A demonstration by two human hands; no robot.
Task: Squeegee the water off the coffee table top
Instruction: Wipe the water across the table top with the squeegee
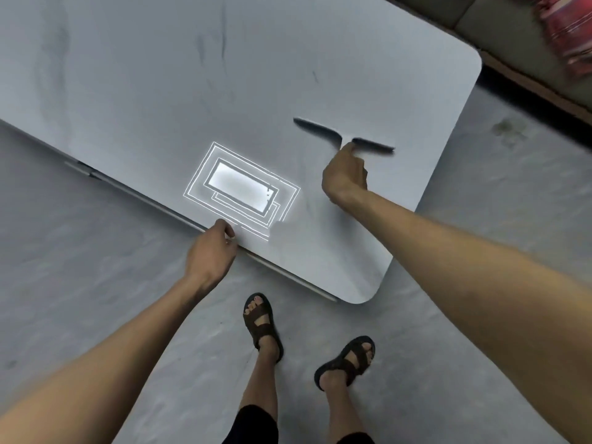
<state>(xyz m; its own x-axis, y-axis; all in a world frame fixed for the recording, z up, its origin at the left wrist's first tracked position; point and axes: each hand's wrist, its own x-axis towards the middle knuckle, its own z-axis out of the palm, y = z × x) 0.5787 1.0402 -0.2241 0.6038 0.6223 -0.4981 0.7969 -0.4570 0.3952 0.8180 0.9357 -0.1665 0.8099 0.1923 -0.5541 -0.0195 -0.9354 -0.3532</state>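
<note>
The white coffee table top [224, 91] fills the upper part of the head view and slants down to a rounded near-right corner. My right hand [344, 177] is shut on the handle of a squeegee [317, 128], whose dark blade lies across the top near the right end, blurred by motion. My left hand [213, 248] grips the table's near edge, fingers curled over the rim. A bright rectangular reflection of a ceiling light [243, 187] shines on the top between the two hands. Faint dark streaks mark the surface farther back.
Grey floor [96, 283] lies in front of and to the right of the table. My two feet in dark sandals [262, 322] stand just short of the near edge. A sofa with a red patterned cloth [567, 36] stands beyond the far right corner.
</note>
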